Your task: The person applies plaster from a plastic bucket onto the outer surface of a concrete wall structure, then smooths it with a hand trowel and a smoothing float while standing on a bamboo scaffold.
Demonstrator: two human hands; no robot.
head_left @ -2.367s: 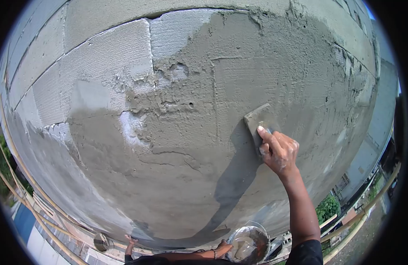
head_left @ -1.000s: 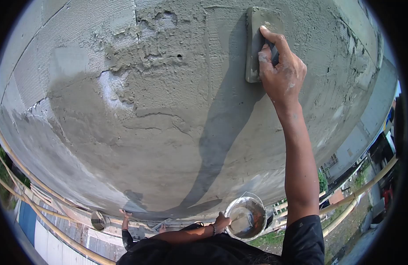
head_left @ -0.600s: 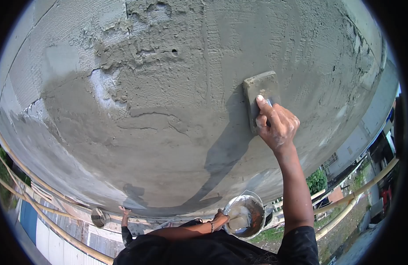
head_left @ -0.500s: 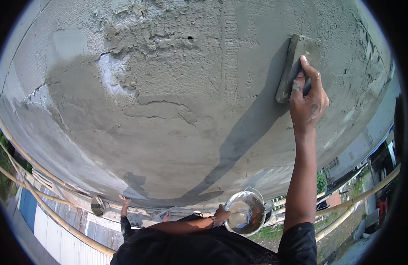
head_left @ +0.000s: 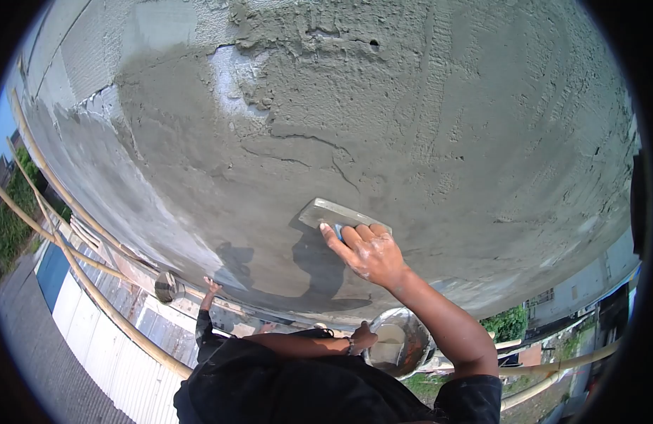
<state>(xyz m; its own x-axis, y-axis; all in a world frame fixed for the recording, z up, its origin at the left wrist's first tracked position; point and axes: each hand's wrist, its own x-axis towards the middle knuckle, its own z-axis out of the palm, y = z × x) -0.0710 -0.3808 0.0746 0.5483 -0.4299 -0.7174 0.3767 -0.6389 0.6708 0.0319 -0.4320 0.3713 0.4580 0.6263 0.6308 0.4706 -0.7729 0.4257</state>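
Observation:
My right hand (head_left: 372, 256) is closed around the handle of a flat plastering float (head_left: 340, 209), which lies against the grey cement wall (head_left: 199, 191). A bluish bit of the handle shows between thumb and fingers. Low in the view, my left hand (head_left: 364, 338), with a bracelet at the wrist, grips the rim of a bucket (head_left: 419, 350). Inside the bucket is greyish, wet-looking material; my right forearm passes close by its right side. Above the float, the plaster has curved cracks, and a pale bare patch (head_left: 234, 81) shows through.
Another person's hand (head_left: 212, 285) is against the wall at lower left, near a second bucket (head_left: 167, 287). Bamboo poles (head_left: 100, 283) cross the left side, and more poles (head_left: 559, 366) run at lower right. Corrugated roofing (head_left: 114, 353) lies below.
My right hand has swept the float down and left across the wall, turning it from upright to nearly level. The view has shifted too. My left hand keeps its grip on the bucket.

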